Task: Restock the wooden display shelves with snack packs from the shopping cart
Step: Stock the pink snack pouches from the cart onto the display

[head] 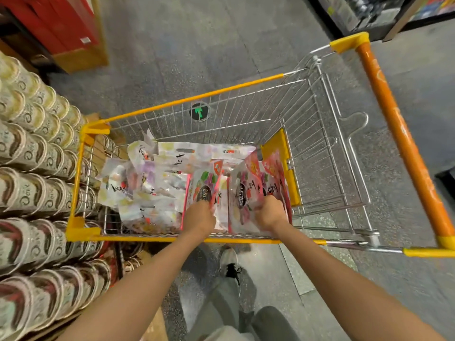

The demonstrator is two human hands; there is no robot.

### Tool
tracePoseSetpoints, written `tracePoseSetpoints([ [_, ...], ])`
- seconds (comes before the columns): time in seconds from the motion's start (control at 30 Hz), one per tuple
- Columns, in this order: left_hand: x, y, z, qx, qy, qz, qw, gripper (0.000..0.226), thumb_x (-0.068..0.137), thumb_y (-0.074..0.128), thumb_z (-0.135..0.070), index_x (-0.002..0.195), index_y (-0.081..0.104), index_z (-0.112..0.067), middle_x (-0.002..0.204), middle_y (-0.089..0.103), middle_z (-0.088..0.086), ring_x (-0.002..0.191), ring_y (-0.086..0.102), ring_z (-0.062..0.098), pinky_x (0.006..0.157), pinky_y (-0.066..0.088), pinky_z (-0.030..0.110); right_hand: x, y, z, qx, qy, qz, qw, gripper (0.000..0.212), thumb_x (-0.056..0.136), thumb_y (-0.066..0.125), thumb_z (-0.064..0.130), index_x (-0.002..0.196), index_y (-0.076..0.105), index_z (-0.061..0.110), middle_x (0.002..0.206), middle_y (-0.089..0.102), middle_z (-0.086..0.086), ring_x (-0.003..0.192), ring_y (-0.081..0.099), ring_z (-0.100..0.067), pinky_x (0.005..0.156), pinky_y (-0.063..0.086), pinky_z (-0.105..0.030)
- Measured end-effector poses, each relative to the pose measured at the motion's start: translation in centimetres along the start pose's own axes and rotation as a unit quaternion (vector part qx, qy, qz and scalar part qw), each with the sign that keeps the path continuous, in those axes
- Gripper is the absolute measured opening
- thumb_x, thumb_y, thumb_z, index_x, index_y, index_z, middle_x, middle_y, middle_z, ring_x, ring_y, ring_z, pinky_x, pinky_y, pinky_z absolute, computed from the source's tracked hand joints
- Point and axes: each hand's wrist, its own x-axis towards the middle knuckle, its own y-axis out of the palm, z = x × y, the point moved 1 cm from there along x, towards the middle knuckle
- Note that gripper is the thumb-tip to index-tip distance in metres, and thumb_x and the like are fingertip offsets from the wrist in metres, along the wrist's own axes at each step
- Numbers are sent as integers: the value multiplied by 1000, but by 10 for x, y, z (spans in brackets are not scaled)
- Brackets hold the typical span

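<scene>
A wire shopping cart (172, 104) with yellow rims stands in front of me, holding several snack packs. Pale white packs (145, 183) lie heaped in its left half. Pink-and-red packs (248, 185) stand upright in its right half. Both my hands reach down into the cart. My left hand (199, 215) grips a pink pack (204, 185) at its lower edge. My right hand (269, 212) grips the neighbouring bundle of pink packs by their lower part. The fingers of both hands are hidden behind the packs.
Rows of stacked round tubs (37, 168) fill the display at my left, close against the cart's side. The orange cart handle (398, 134) runs at the right. Red boxes (61, 23) sit at the far left, dark shelving (364, 13) at the far right. My shoe (230, 263) is below the cart.
</scene>
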Motion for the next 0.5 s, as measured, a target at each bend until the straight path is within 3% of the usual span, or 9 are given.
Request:
tracePoseSetpoints([
  [0.1, -5, -31, 6, -14, 3, -50, 999, 17, 91, 51, -15, 92, 63, -2, 87, 64, 18, 84, 61, 38, 62, 44, 37, -4, -6, 6, -20, -32, -13, 999, 16, 82, 55, 8, 80, 68, -1, 83, 65, -22, 85, 64, -36, 64, 41, -28],
  [0.23, -21, -80, 15, -23, -24, -90, 995, 18, 87, 54, -17, 75, 63, -7, 71, 57, 11, 75, 60, 33, 60, 42, 32, -24, -24, 26, -44, -104, -30, 993, 23, 85, 59, 10, 66, 64, 0, 76, 65, -21, 79, 65, -35, 60, 41, -30],
  [0.37, -52, -126, 10, -24, -15, -142, 989, 27, 84, 51, -15, 58, 47, -10, 59, 49, 8, 72, 60, 36, 55, 39, 31, -59, -55, 63, -82, -200, -57, 975, 23, 84, 58, 11, 64, 54, 1, 89, 65, -30, 93, 61, -43, 80, 45, -36],
  [0.5, -111, -168, -10, 1, 2, -239, 971, 22, 88, 52, -25, 81, 65, -9, 90, 65, 19, 90, 62, 41, 65, 45, 37, -117, -93, 86, -111, -283, -89, 949, 43, 85, 56, 11, 50, 33, 15, 70, 53, -26, 82, 56, -42, 63, 33, -29],
])
